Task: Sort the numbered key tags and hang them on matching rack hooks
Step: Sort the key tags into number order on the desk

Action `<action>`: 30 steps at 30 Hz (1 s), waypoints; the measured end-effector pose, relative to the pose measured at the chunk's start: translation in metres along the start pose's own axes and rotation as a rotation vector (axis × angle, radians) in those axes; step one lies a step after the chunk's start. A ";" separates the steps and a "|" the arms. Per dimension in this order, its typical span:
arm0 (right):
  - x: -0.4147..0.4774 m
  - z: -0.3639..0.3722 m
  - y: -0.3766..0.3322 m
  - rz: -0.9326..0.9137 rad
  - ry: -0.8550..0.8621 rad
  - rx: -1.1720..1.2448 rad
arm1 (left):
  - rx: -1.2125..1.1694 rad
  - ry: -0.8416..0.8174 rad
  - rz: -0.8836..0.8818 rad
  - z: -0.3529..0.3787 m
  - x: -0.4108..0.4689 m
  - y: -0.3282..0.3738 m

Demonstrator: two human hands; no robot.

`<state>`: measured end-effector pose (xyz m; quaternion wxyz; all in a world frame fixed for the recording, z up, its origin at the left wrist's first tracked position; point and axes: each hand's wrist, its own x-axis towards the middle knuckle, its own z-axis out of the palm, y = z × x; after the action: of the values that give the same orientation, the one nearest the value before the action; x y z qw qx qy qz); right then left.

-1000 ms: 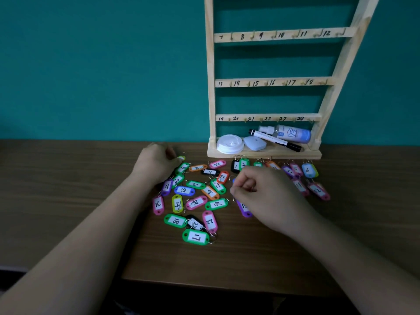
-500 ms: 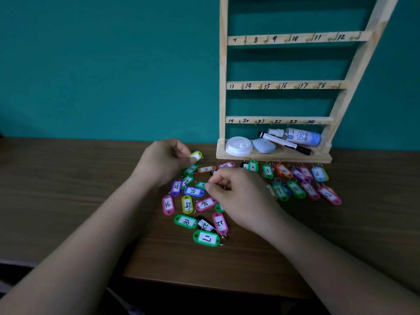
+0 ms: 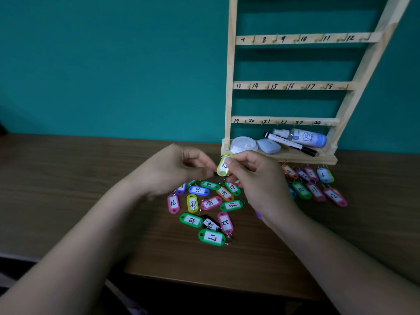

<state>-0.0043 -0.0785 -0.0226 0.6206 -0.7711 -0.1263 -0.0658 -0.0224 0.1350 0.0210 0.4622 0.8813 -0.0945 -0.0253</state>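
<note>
- A teal wall (image 3: 113, 64) stands behind a brown wood-grain table (image 3: 68, 189).
- A pale wooden rack (image 3: 230, 87) leans against the wall at the table's far edge. Its rails carry handwritten numbers, 7 to 12, 13 to 18 and 19 to 24, with small hooks.
- On the rack's base ledge lie a white round lid (image 3: 244, 144), a pale blue case (image 3: 269, 145), a black-and-white marker (image 3: 289, 143) and a spray bottle (image 3: 304, 137) on its side.
- The yellow-green tag (image 3: 223, 165) is held above the table, just in front of the ledge, between both hands.
- Its long axis runs nearly upright in the view, the top leaning slightly right towards the rack and the ring end pointing down. The label faces the camera. It starts with a 1; the second digit is half covered.
- The left hand (image 3: 181, 169) has curled fingers, with thumb and forefinger nipping the tag's lower end; this part is blurred.
- The right hand (image 3: 256, 180) pinches the tag's right edge, thumb over the label.
- Loose tags (image 3: 212, 238) lie mixed below the hands. A neater group of tags (image 3: 301, 189) sits to the right, near the ledge.
</note>
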 end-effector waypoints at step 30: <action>-0.014 -0.026 -0.003 0.022 -0.109 -0.122 | 0.638 -0.200 0.015 -0.013 -0.006 -0.018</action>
<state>-0.0172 -0.1044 -0.0175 0.5653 -0.8113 -0.1470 -0.0246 -0.0235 0.1570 0.0137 0.1513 0.9741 -0.1490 -0.0777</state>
